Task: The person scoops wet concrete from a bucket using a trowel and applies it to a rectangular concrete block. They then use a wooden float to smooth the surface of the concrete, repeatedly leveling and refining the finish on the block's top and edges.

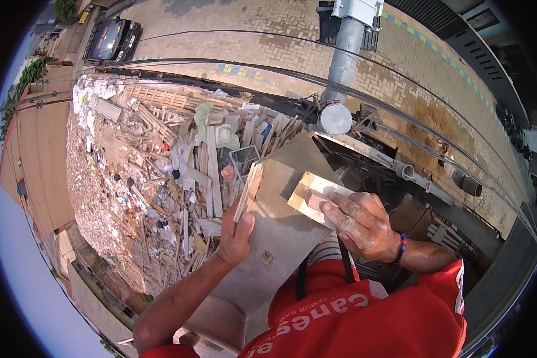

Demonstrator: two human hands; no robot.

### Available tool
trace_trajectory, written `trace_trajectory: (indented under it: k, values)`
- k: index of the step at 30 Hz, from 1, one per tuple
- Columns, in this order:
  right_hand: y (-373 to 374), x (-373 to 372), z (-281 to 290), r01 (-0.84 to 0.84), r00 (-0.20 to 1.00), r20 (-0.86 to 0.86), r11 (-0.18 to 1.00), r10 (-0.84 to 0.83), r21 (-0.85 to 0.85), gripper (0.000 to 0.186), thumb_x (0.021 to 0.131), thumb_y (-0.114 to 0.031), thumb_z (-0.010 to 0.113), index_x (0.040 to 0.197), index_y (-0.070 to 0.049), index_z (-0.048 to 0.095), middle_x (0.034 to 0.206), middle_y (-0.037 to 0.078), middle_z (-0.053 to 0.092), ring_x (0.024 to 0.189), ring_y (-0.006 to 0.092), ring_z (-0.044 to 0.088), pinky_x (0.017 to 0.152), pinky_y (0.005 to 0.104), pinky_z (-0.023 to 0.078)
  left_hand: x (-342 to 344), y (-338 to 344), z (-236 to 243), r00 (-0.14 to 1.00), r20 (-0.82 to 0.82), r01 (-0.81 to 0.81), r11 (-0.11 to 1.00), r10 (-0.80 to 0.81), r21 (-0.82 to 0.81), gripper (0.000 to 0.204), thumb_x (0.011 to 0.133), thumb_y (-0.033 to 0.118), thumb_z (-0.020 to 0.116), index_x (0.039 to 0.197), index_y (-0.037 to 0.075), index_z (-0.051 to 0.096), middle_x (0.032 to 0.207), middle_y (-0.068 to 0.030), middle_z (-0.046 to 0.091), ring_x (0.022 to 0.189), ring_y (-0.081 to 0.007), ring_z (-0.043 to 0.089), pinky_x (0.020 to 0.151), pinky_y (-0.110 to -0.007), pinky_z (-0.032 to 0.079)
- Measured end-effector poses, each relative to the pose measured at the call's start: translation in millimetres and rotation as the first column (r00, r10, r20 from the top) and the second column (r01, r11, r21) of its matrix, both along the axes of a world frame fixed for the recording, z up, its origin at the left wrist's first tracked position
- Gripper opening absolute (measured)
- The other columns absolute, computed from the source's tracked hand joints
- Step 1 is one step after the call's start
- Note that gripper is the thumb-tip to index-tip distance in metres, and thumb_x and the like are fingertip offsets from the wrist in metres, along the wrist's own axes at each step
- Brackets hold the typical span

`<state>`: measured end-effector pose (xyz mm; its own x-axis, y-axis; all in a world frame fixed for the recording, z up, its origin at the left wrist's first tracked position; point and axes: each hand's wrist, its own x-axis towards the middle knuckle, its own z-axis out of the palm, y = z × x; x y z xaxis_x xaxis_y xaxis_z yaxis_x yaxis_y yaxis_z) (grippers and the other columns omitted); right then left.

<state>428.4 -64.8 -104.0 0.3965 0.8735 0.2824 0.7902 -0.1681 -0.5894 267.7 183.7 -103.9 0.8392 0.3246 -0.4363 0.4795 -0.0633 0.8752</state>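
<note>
My left hand [235, 235] is closed on a narrow wooden board [249, 186], held upright along the left edge of a grey cement-covered ledge [280, 238]. To its right, my right hand [361, 224] is closed on a small wooden float [307, 191] with a block handle, which lies over a smooth, darker patch of the cement. A small rough mark shows on the ledge below the float. My forearms come up from the lower edge, beside my red shirt.
Far below at left lies a rubble heap [131, 167] with planks and sheets. A grey pole [346, 59] rises beyond the ledge, with cables strung across. A paved road [238, 45] holds a parked black car [110, 42]. A white pipe [403, 170] runs at right.
</note>
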Motion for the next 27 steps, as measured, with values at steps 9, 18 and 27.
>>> trace_trajectory:
  k: [9,18,27]
  values:
    - [-1,-4,10,-0.143,0.906,-0.359,0.961,0.223,0.237,0.042,0.077,-0.003,0.067,0.119,-0.001,0.064,0.108,0.014,0.065,0.086,0.0253,0.063,0.076,0.0355,0.052,-1,1,-2,1.0,-0.007,-0.013,0.998,0.014,0.056,0.057,0.095,0.036,0.047,0.132,-0.007,0.047,0.089,-0.0061,0.057,0.068,-0.0079,0.04,0.062,-0.025,0.037]
    - [26,57,-35,0.205,0.138,-0.98,0.972,-0.144,-0.114,0.041,0.092,-0.014,0.066,0.129,0.002,0.057,0.117,0.006,0.064,0.099,0.0088,0.058,0.087,0.0253,0.047,9,-1,-5,0.996,0.092,-0.02,1.0,0.02,-0.009,0.06,0.095,0.039,0.049,0.133,-0.007,0.046,0.093,-0.0099,0.059,0.076,-0.0138,0.048,0.07,-0.031,0.043]
    - [-40,49,-38,0.132,0.281,-0.902,0.944,-0.327,-0.301,0.039,0.089,-0.017,0.069,0.123,0.001,0.062,0.109,0.007,0.067,0.098,0.0108,0.059,0.087,0.0268,0.047,7,1,-2,0.998,0.057,0.002,0.999,0.001,-0.039,0.06,0.095,0.036,0.052,0.135,-0.007,0.045,0.115,-0.0177,0.062,0.104,-0.02,0.056,0.092,-0.033,0.043]
